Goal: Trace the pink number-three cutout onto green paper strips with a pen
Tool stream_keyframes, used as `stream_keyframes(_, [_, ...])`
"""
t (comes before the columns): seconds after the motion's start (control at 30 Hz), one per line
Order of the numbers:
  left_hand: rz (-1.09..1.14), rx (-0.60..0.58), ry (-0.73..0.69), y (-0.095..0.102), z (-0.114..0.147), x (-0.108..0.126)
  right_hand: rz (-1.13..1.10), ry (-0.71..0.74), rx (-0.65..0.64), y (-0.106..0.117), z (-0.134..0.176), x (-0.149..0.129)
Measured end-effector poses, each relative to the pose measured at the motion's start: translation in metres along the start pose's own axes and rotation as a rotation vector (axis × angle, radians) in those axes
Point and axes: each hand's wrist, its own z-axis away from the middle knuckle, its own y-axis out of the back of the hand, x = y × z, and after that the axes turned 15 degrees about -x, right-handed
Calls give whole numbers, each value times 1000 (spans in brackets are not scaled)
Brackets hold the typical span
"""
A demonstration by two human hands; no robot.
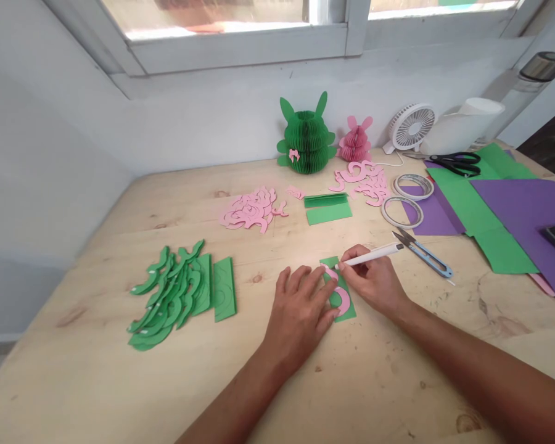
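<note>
Fingers of the left hand (300,302), spread, hold a pink cutout (343,301) on a green strip (349,314), both pointing away from the body; the right hand (374,280) grips a pen (374,253), tip just right of the cutout's far end.

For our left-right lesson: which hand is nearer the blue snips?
Right. The right hand is just left of the blue snips; the left hand is farther left.
</note>
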Motion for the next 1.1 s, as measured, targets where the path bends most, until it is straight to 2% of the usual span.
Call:
stream_keyframes(0.43, [-33, 2, -2, 2, 0, 2, -128, 2, 14, 2, -2, 3])
stream_keyframes(0.67, [-33, 21, -19, 0, 0, 1, -287, 8, 13, 7, -5, 0])
stream_keyframes(0.9, [-34, 29, -17, 0, 0, 2, -287, -27, -74, 14, 3, -10])
stream_keyframes(1.1, [-24, 34, -30, -1, 0, 1, -252, 7, 30, 8, 17, 6])
